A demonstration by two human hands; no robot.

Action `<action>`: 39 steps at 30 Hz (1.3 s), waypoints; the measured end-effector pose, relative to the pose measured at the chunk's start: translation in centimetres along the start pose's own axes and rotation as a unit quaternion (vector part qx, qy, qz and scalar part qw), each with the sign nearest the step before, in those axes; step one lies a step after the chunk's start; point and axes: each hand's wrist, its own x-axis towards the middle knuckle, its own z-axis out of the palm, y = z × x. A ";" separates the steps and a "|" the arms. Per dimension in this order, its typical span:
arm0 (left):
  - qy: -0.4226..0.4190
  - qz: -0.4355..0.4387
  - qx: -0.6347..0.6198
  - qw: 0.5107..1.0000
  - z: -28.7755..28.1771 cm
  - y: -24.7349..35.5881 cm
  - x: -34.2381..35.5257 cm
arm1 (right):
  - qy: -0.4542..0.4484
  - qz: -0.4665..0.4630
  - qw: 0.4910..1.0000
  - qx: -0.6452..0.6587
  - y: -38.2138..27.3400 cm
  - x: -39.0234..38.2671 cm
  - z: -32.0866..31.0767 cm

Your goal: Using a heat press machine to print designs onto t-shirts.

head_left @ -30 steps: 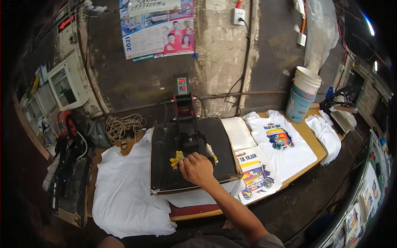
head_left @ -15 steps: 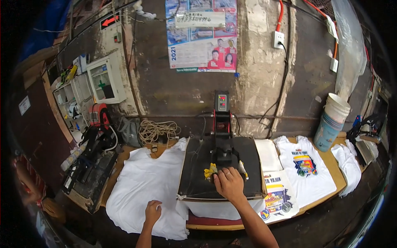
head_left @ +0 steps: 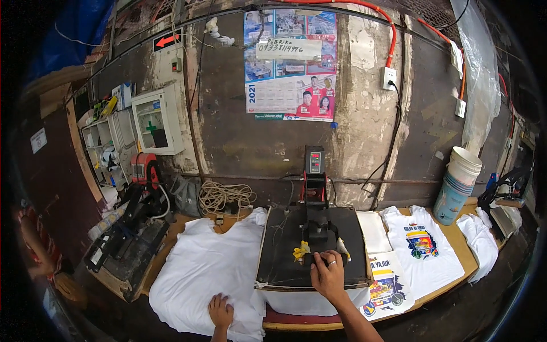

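Observation:
The fingers of my right hand [head_left: 329, 278] are curled over the handle of a heat press [head_left: 283, 231], which has a flat black lid and a small lit control box. Yellow wrapping [head_left: 300, 252] shows on the handle to the left of that hand. White cloth [head_left: 302, 302] sticks out from under the lid's front edge. My left hand [head_left: 221, 310] lies flat, fingers spread, on plain white T-shirts [head_left: 196, 265] to the left of the press. Right of the press are a printed sheet [head_left: 393, 303] and a white T-shirt with a colourful print [head_left: 447, 267].
Left of the shirts stands a second black press [head_left: 128, 251]. Coiled rope [head_left: 225, 196] lies behind them. Stacked buckets [head_left: 457, 185] and another white shirt [head_left: 483, 242] are at the right end of the table. A person's arm [head_left: 43, 245] shows at the far left.
My left hand has come down from just above the white T-shirts and now lies flat on them. My right hand stays on the press handle. The view has tilted up a little.

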 end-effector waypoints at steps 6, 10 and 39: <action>0.012 0.000 0.004 1.000 0.2 -0.2 0.0 | -0.006 -0.003 1.000 0.009 0.2 -0.3 0.0; 0.007 0.004 0.003 1.000 -0.1 0.0 0.2 | 0.001 -0.008 1.000 0.012 0.4 -0.5 0.2; 0.001 0.008 0.007 1.000 -0.3 0.0 -0.1 | 0.032 -0.006 0.998 0.059 0.6 -1.5 0.2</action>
